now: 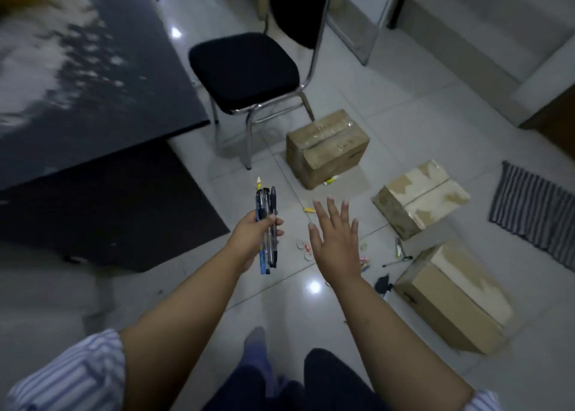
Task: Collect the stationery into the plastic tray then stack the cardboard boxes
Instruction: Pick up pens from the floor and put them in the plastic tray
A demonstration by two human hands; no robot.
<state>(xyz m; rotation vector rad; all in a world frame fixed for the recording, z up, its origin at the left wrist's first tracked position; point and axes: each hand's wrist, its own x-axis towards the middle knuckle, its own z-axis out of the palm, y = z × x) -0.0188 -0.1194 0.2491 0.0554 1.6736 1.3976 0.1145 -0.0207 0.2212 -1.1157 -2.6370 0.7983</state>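
Several pens grasped mid-shaft in left hand: likely light, stiff, slippery; bundle may fan. Right hand released, fingers spread, near scattered stationery.

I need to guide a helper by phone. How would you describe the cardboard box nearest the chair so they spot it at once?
Find the black padded chair with chrome legs. On the tiled floor close beside its legs stands the cardboard box. Unlike the two other boxes nearer the striped mat, whose tops are peeled into pale patches, its top is evenly brown.
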